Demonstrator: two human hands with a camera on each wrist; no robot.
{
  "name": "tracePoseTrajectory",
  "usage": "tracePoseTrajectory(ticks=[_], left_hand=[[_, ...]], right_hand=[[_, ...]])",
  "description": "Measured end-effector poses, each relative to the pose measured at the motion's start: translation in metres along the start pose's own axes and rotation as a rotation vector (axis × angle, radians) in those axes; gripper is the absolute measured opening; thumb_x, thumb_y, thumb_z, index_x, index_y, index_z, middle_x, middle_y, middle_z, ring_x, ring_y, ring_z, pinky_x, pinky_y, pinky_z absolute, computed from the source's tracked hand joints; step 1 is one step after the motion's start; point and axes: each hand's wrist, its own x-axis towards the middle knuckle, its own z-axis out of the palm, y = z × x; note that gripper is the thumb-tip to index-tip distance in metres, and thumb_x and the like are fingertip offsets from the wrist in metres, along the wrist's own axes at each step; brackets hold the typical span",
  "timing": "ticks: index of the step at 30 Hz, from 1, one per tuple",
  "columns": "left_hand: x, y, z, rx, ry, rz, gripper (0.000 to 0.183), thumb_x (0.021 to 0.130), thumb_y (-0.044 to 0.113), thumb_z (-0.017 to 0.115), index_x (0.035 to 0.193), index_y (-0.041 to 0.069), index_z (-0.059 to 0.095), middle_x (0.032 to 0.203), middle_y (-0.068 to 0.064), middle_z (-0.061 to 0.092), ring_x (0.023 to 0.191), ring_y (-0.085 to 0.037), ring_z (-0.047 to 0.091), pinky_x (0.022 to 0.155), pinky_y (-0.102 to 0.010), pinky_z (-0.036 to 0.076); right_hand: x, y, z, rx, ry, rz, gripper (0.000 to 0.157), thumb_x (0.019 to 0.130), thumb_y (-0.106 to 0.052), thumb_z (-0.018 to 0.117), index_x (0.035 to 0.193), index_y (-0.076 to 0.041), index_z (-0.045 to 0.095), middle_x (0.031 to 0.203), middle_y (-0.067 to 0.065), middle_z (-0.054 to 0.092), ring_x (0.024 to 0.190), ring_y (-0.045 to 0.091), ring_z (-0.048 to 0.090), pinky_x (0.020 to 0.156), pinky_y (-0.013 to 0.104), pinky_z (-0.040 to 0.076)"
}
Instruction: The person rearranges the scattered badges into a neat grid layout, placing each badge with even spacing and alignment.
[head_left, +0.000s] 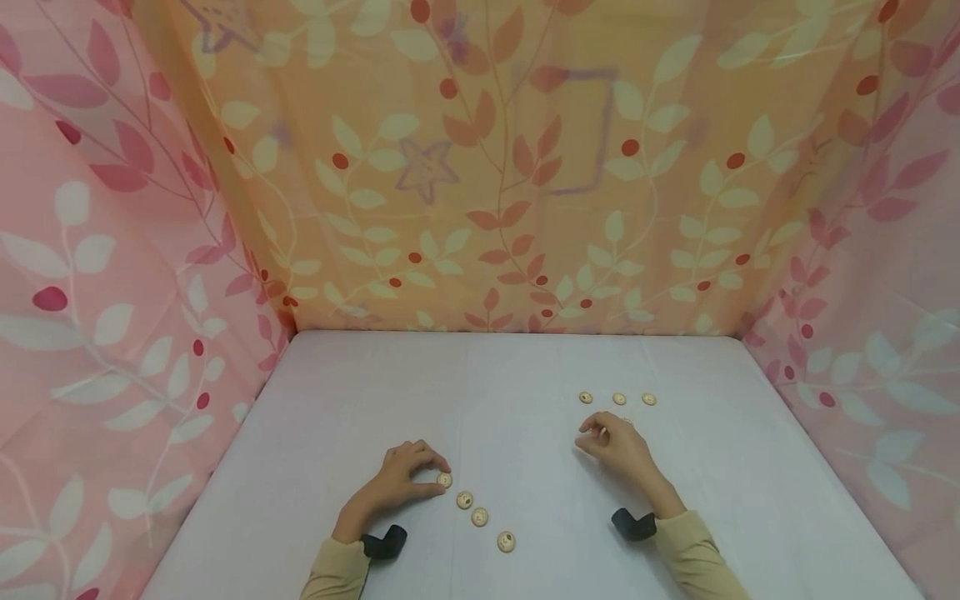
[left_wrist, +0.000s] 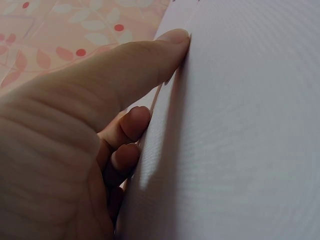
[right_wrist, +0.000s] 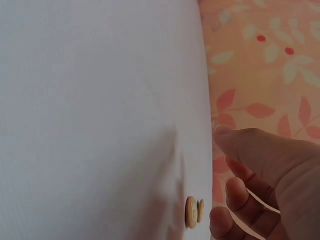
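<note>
On the white tabletop, my left hand (head_left: 401,479) pinches a small round wooden button (head_left: 444,480) between thumb and index finger. Three more buttons, the closest of them this button (head_left: 464,500), run diagonally from it toward the near edge. The left wrist view shows the thumb (left_wrist: 145,60) against the table; the button is hidden there. My right hand (head_left: 618,450) hovers above the table with loosely bent fingers and nothing visible between them. Beyond it lies a row of three buttons (head_left: 618,399), and another button (head_left: 627,421) is mostly covered by the hand. Two buttons (right_wrist: 191,212) show below the right fingers.
A white cloth covers the table (head_left: 517,375). An orange leaf-patterned curtain (head_left: 495,167) hangs at its far edge, and pink patterned curtains (head_left: 112,333) flank both sides. Each wrist wears a black device (head_left: 386,542).
</note>
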Motion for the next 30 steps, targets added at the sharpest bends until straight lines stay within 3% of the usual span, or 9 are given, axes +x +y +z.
tracePoseTrajectory(ticks=[9, 16, 30], left_hand=[[0.000, 0.000, 0.000, -0.002, -0.002, -0.008, 0.023, 0.078, 0.045, 0.070, 0.098, 0.036, 0.063, 0.097, 0.022, 0.052, 0.095, -0.006, 0.044, 0.089, -0.046, 0.025], [0.000, -0.001, 0.000, -0.004, -0.005, -0.003, 0.023, 0.078, 0.047, 0.069, 0.098, 0.037, 0.063, 0.097, 0.021, 0.052, 0.095, -0.007, 0.044, 0.090, -0.047, 0.024], [0.000, -0.002, 0.000, 0.009, -0.003, 0.006, 0.024, 0.078, 0.048, 0.068, 0.099, 0.037, 0.063, 0.097, 0.022, 0.052, 0.094, -0.006, 0.044, 0.089, -0.047, 0.025]], right_hand=[[-0.003, -0.023, 0.016, 0.016, -0.018, -0.138, 0.019, 0.074, -0.022, 0.077, 0.086, -0.019, 0.064, 0.074, -0.009, 0.051, 0.063, 0.003, 0.043, 0.054, 0.021, 0.037], [-0.008, -0.039, 0.026, -0.010, -0.084, -0.123, 0.017, 0.075, -0.026, 0.076, 0.085, -0.024, 0.062, 0.075, -0.013, 0.051, 0.063, 0.001, 0.044, 0.056, 0.019, 0.038], [-0.020, -0.063, 0.043, -0.028, -0.147, -0.226, 0.017, 0.075, -0.029, 0.076, 0.086, -0.024, 0.063, 0.076, -0.013, 0.052, 0.064, 0.000, 0.043, 0.057, 0.018, 0.038]])
